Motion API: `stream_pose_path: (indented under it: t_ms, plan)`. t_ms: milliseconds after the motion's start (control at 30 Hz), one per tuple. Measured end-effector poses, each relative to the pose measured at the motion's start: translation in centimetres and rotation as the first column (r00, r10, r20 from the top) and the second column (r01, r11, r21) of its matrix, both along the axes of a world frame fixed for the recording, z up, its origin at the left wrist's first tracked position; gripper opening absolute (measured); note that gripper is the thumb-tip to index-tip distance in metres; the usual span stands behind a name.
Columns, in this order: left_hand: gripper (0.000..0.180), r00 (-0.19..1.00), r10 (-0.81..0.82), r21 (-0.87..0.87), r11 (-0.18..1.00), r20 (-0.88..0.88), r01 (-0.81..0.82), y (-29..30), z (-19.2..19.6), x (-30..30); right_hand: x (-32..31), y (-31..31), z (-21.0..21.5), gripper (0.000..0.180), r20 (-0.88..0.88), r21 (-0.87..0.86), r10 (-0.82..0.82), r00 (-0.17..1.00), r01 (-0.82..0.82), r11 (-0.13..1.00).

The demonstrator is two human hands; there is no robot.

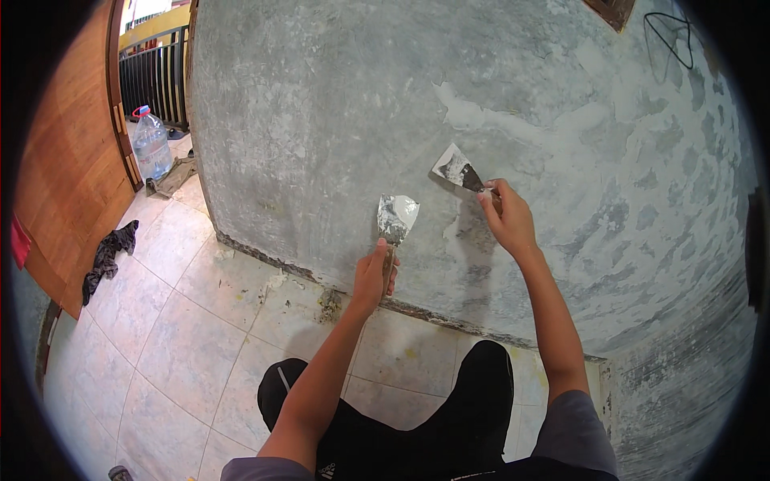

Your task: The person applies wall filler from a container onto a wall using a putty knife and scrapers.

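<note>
My left hand (374,275) grips the handle of a putty knife (395,218) held blade up, its blade coated with whitish filler, just in front of the grey wall (321,120). My right hand (505,218) holds a second putty knife (455,168), its filler-smeared blade pressed flat against the wall, pointing up and left. A white filler streak (481,116) runs across the wall above this blade. My knees in black trousers (473,401) rest on the tiled floor below.
A tiled floor (184,337) meets the wall at a rough dirty base joint. A wooden door (72,160) stands at the left, with a dark rag (108,256) beside it. A large water bottle (151,144) stands near a railing (156,76). A wire hanger (672,36) hangs at upper right.
</note>
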State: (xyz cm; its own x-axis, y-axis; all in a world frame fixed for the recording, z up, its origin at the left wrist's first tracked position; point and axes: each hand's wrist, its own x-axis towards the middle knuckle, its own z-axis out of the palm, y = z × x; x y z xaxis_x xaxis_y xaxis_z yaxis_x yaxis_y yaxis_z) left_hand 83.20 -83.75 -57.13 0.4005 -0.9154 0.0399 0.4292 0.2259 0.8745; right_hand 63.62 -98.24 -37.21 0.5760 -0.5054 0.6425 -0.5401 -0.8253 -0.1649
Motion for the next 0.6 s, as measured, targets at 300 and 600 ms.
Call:
stream_pose_path:
  t_ms: [300, 600]
  plan:
    - [0.068, 1.0, 0.029, 0.072, 0.997, 0.004, -0.029, 0.5, 0.9, 0.2, 2.5, -2.0, -0.6, 0.025, 0.043, -0.083, -0.04, 0.998, 0.043, 0.996]
    - [0.069, 0.999, 0.003, 0.073, 0.997, 0.037, -0.006, 0.8, 0.4, 0.1, -1.9, -0.7, -3.3, 0.023, 0.278, 0.037, -0.062, 0.959, 0.054, 0.998]
